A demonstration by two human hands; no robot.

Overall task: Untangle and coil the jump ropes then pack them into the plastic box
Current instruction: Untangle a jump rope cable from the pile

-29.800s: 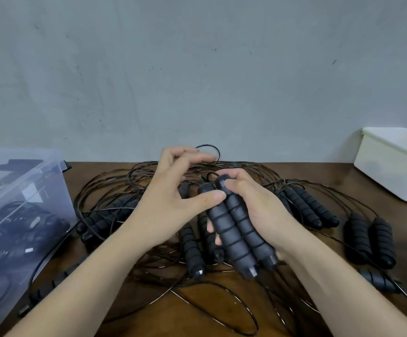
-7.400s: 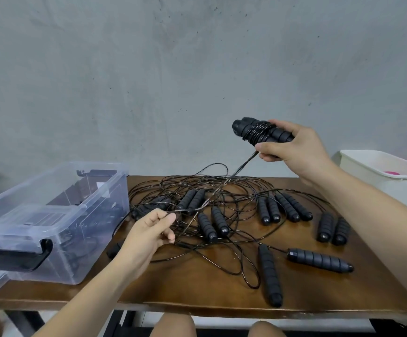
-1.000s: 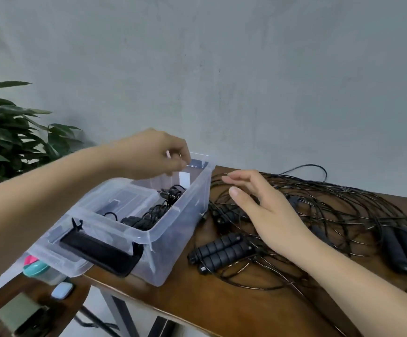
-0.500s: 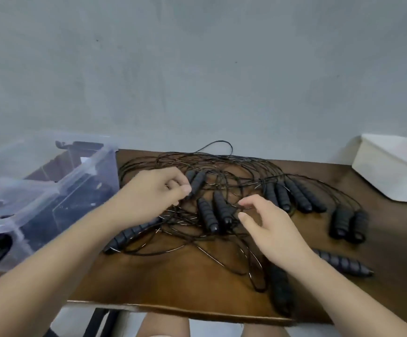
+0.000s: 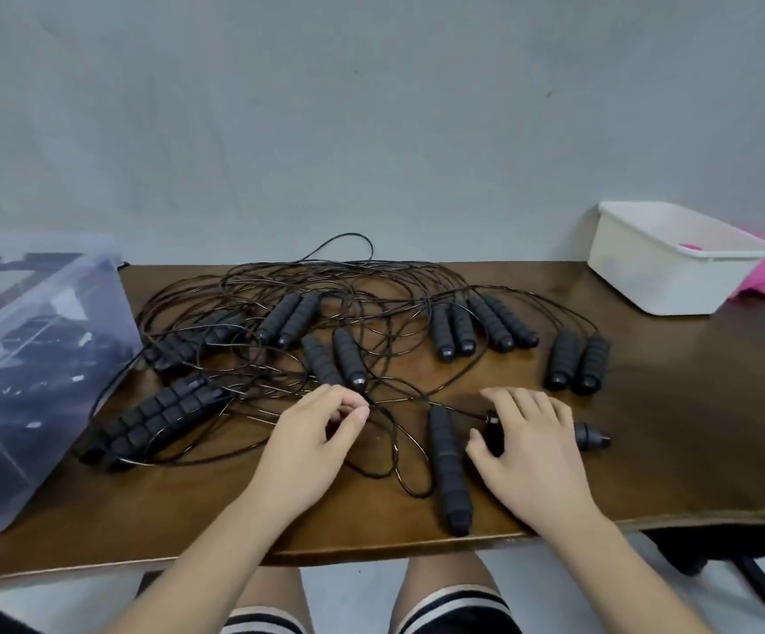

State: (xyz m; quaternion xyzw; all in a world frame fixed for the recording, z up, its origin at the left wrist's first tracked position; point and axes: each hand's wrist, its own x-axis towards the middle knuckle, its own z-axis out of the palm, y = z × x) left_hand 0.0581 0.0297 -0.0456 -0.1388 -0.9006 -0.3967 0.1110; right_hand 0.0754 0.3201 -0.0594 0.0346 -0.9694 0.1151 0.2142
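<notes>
The tangle of jump ropes (image 5: 326, 322) lies spread over the middle of the counter (image 5: 691, 441). Its handles rest mostly in pairs, probably so that each rope's two ends can be told apart before anything is pulled. The clear plastic box (image 5: 97, 308) stands at the left end, just beside the pile and within easy reach, and dark coiled ropes already lie in it. The left grip (image 5: 310, 434) pinches a thin cord (image 5: 393, 446) between thumb and forefinger at the pile's near edge, seemingly to steady that strand while its end is taken up. The right grip (image 5: 529, 443) is laid over a crosswise handle (image 5: 590, 437) with the thumb at its near side; whether it has clamped round the handle cannot be told. A second handle (image 5: 448, 469) lies just beside it, pointing toward the counter's front edge, and is likely the same rope's mate. A white tub (image 5: 673, 267) sits well apart at the right, out of the way.
</notes>
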